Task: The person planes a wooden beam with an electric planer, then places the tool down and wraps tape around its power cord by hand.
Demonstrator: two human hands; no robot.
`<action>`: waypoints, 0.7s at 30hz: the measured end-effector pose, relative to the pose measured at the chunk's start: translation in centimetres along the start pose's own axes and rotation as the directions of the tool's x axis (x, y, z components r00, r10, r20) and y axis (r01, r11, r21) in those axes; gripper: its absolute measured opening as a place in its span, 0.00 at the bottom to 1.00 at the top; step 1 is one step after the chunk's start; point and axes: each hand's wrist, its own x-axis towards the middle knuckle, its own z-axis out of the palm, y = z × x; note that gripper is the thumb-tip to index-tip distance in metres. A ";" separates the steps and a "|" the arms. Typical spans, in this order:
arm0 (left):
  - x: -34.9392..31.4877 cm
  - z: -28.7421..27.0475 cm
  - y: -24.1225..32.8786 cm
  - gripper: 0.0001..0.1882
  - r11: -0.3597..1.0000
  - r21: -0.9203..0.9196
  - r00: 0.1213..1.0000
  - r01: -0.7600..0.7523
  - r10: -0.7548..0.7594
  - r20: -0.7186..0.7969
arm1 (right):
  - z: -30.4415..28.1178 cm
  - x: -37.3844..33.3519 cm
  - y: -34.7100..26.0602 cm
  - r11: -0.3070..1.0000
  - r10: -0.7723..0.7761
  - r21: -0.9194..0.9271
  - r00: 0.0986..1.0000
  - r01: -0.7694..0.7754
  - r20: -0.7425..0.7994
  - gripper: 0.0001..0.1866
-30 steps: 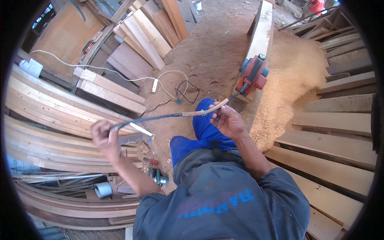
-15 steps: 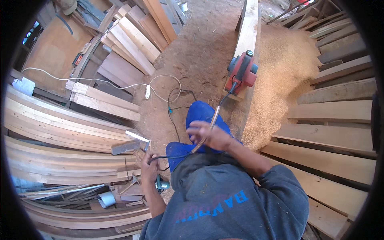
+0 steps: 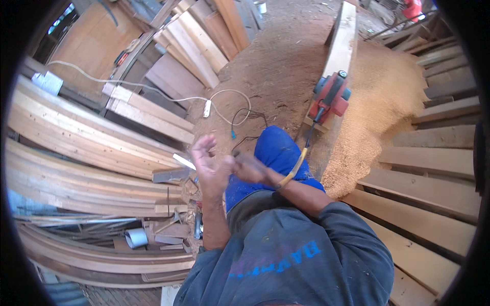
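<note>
My left hand is raised beside my knees, palm up, its fingers loosely bent and apart with nothing seen in them. Close against its wrist is my right hand, smeared by motion, so its grip does not show. A red and dark electric planer rests on a long timber beam ahead to the right. From the planer, a power cord with a yellowish wrapped stretch runs down to my right wrist, where its further course is hidden.
Wood shavings heap along the beam's right side. Stacked boards line the right, and long planks fill the left. A white extension cord with a socket block crosses the floor, near a dark cord with a blue connector.
My left hand has come up from low on the left, and the cord no longer shows in it. My right hand has moved left to meet it. The whole view has shifted slightly.
</note>
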 end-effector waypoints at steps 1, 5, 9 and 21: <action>-1.7 -3.3 -2.5 0.29 0.961 -0.147 0.972 0.235 -0.233 0.028 | -1.2 0.8 -0.6 0.989 0.103 0.107 0.994 -0.098 -0.038 0.18; -8.6 -10.7 -10.3 0.40 0.607 -0.354 0.649 0.711 -0.374 0.662 | -3.4 2.7 -5.4 0.732 0.237 0.677 0.962 -0.084 -0.137 0.19; -5.0 -5.7 -8.6 0.53 0.166 -0.872 0.680 0.460 -0.697 0.226 | -3.8 1.1 -10.6 0.453 0.108 0.889 0.994 -0.071 0.025 0.19; 10.9 -30.4 -4.4 0.37 0.578 -0.780 0.438 -0.242 -0.652 -0.619 | -12.6 -9.2 -13.1 0.459 -0.053 0.818 0.929 0.347 -0.365 0.23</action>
